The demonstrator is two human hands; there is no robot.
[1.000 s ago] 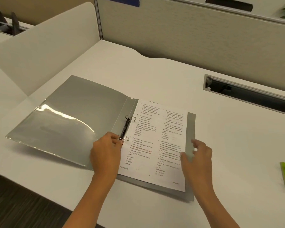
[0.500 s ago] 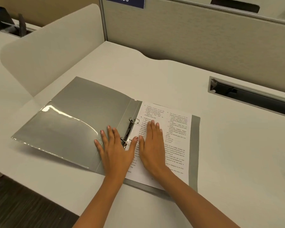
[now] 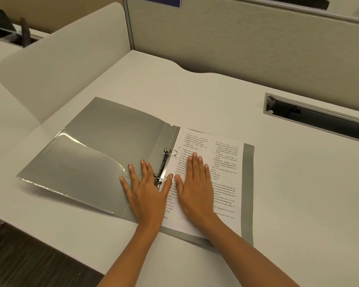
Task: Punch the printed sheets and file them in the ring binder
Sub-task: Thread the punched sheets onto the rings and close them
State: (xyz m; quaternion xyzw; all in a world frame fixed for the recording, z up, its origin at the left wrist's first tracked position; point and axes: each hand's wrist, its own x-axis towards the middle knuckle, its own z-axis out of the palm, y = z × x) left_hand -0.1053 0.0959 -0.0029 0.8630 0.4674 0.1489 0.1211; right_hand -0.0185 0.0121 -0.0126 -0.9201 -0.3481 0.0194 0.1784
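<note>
— Head view: where are the sheets?
— I see the white printed paper sheets (image 3: 226,183) lying on the right cover of the open, glossy grey plastic ring binder (image 3: 104,141), on the matte white tabletop (image 3: 298,183).
— Grip?
— Flat, holding nothing: left hand (image 3: 147,195) spread across the spine by the metal rings (image 3: 164,164), right hand (image 3: 197,193) pressing the paper.

free: desk (image 3: 298,183) right of ring binder (image 3: 112,141) | blocked: partition (image 3: 236,48) behind, divider (image 3: 60,59) left
</note>
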